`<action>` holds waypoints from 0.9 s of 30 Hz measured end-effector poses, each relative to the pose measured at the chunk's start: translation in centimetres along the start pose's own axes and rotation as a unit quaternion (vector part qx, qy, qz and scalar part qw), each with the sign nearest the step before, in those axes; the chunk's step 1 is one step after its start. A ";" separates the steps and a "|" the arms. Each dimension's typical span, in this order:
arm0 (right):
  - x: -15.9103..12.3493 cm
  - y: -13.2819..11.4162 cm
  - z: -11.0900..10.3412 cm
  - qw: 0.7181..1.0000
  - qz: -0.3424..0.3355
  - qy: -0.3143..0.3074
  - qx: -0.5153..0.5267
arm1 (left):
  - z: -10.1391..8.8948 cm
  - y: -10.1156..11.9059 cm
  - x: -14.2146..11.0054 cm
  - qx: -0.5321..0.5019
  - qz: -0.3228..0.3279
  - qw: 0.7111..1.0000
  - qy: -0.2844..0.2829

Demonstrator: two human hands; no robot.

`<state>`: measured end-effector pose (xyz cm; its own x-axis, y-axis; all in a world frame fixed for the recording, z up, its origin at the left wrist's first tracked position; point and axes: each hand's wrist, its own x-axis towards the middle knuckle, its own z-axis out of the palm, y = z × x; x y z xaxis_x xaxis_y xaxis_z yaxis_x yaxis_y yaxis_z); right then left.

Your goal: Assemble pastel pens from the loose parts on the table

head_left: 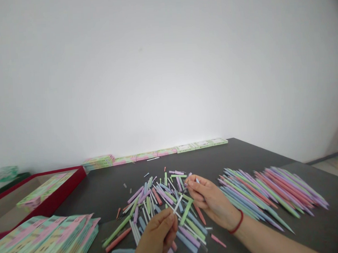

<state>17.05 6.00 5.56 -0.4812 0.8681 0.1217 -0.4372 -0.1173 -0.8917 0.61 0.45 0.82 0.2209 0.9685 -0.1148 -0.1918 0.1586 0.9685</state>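
My left hand (160, 234) is closed in a pinch around a thin white pen refill (178, 203), which points up and to the right. Opposite it, my right hand (209, 200), with a red band at the wrist, pinches small pen parts. A bluish tip (197, 180) shows between its fingers; their exact shape is too small to make out. Beneath both hands spreads a loose heap of pen parts (157, 196): purple, green, blue and coral barrels mixed with white refills. A green barrel (186, 211) lies just below the right fingers.
Two bundles of pastel pens, one nearer (246, 200) and one farther right (288, 192), lie on the dark table (204, 158). Printed boxes (146, 155) line the white wall. At left stand a red-rimmed box (64, 188) and stacked printed packages (47, 238).
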 end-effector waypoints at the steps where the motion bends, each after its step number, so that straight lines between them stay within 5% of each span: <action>1: 0.0 -0.1 0.0 1.000 -0.003 0.001 -0.003 | 0.0 0.1 -0.1 0.000 -0.002 1.000 -0.001; 27: -0.9 0.6 1.0 0.996 0.026 0.002 -0.087 | 0.1 -0.3 -0.1 0.014 0.023 1.000 -0.011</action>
<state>16.43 4.70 5.37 -0.4962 0.8652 0.0721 -0.2739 -0.0771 -0.9587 0.72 0.28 0.51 0.2335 0.9702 -0.0645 -0.1749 0.1072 0.9787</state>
